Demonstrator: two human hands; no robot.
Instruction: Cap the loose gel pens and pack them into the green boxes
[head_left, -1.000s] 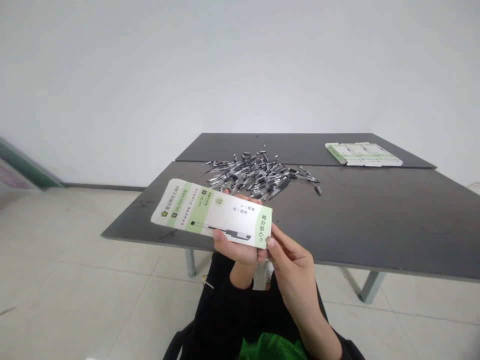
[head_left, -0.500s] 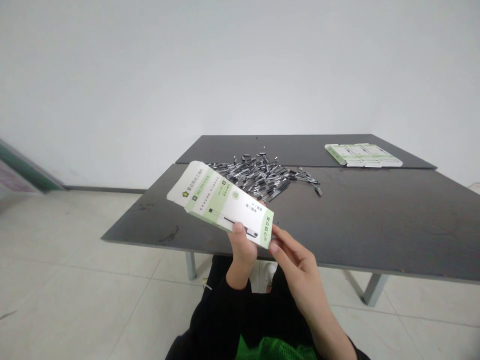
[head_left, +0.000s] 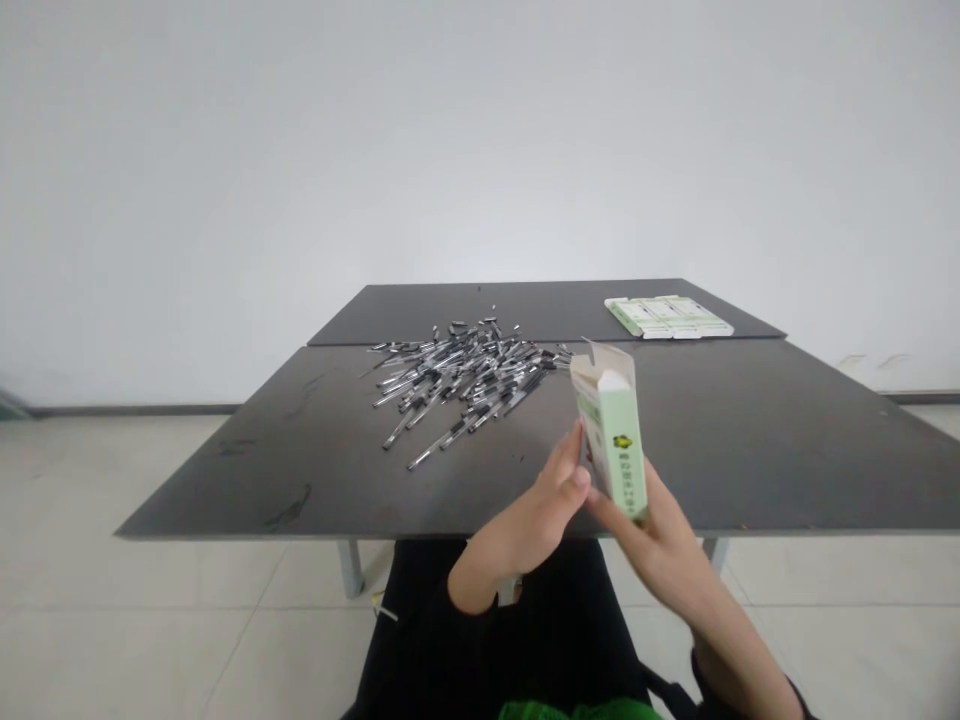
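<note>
A green-and-white carton (head_left: 622,450) stands nearly upright above the table's front edge. Its narrow side with a yellow emblem is turned toward me, and the flaps at its top end are unfolded. My right hand (head_left: 664,545) grips the lower part of the carton, thumb on the left and fingers behind it. Just left of the carton is my left hand (head_left: 529,525), its fingers stretched out and its thumb apart from them. Whether those fingertips touch the carton's left face I cannot make out. Beyond my left hand lies a heap of black-and-clear pens (head_left: 469,375).
Flat, unfolded cartons (head_left: 667,317) lie at the back right of the dark table (head_left: 750,440). A seam runs across the tabletop. Behind the table is a white wall (head_left: 480,140), and tiled floor (head_left: 172,480) shows at the left.
The carton has swung from a leftward tilt to nearly upright and moved right. My left hand has let go of it, while my right hand has taken hold. My view has shifted.
</note>
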